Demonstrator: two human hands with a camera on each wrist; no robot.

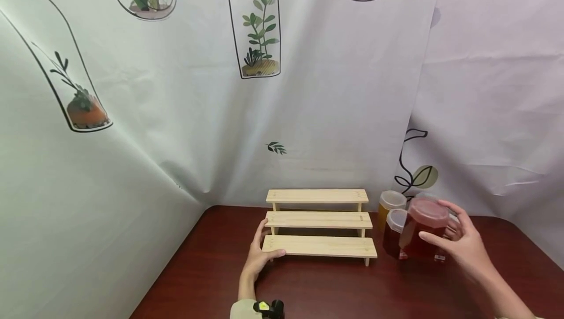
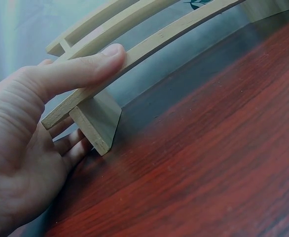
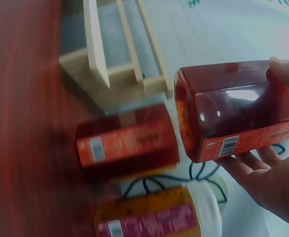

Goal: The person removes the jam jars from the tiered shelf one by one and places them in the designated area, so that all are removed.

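A three-tier wooden step shelf [image 1: 319,245] stands on the dark red table, against the back curtain. At its left end my left hand [image 1: 257,256] grips it, thumb on top of the lowest board [image 2: 154,44] and the other fingers behind and below. To the right of the shelf, my right hand [image 1: 470,241] holds a jar of dark red contents [image 1: 423,233] with a translucent pinkish lid. In the right wrist view this held jar [image 3: 248,106] is off the table, thumb on one side and fingers on the other, its orange-red label with barcode showing.
Beside the shelf's right end stand another dark red jar [image 3: 129,143] with a pale lid and a yellow-orange jar [image 1: 388,211] with a white lid. A further lid [image 1: 425,195] shows partly behind the held jar. Printed curtains [image 1: 343,113] enclose the table [image 1: 317,289].
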